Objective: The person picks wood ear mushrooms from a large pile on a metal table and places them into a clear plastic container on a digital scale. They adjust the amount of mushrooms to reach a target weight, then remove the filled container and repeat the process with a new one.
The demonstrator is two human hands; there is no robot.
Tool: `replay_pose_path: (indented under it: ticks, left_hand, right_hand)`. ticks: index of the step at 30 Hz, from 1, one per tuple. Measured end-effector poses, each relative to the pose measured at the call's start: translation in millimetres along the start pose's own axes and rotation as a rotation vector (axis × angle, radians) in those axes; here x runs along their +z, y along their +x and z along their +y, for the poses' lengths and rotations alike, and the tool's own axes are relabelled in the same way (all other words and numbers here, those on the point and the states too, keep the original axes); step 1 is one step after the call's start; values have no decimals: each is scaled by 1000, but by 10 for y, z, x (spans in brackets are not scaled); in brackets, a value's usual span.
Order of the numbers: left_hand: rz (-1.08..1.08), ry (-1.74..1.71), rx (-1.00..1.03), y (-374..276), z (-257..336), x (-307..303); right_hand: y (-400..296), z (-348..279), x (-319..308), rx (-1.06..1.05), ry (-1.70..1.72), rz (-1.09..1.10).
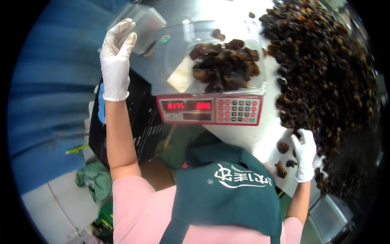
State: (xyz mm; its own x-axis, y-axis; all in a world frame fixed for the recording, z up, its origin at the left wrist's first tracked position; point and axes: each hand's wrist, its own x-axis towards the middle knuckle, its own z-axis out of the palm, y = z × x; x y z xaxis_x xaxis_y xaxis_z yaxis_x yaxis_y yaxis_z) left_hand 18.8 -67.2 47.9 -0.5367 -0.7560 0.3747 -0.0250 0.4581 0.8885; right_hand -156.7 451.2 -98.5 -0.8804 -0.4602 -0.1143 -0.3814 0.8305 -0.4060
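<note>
My left hand point(117, 58), in a white glove, is raised beside a blurred clear plastic tray point(141, 29); whether it touches the tray cannot be told. On the digital scale point(210, 110) with a red front panel and lit display, a clear plastic box point(259, 87) holds dark, wet wood-ear-like mushroom pieces point(225, 67). A pale square of paper or pad point(182, 76) shows at the box's left side. My right hand point(305, 155), also in a white glove, rests at the near edge of a large pile of the same dark pieces point(320, 67); its fingertips touch the pile and are partly hidden.
Several loose pieces point(283, 148) lie on the metal table point(265, 134) left of my right hand. A black crate point(140, 109) stands below the scale's left side. A clear container point(330, 216) is at the lower right. Blue sheeting point(54, 91) hangs at the left.
</note>
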Motion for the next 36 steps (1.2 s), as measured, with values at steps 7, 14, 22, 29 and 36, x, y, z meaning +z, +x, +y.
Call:
replay_pose_path:
  ticks: [7,14,22,29,36]
  left_hand:
    - [15,120,-44,-109,-47,-299]
    - [-374,130,187,108,-299,463]
    - [-627,513,289,637,-487,1672]
    - [-683,668,373,703,-655,2113]
    - [-429,309,514,553,-358,1506]
  right_hand:
    - [-78,234,153,-185,16,92]
    - [112,-630,-299,-62,556,92]
    - [906,-2202,-285,-706,342,392]
    - [918,-2226,-360,-813,89,210]
    - [1012,-1947,-421,-583,432,274]
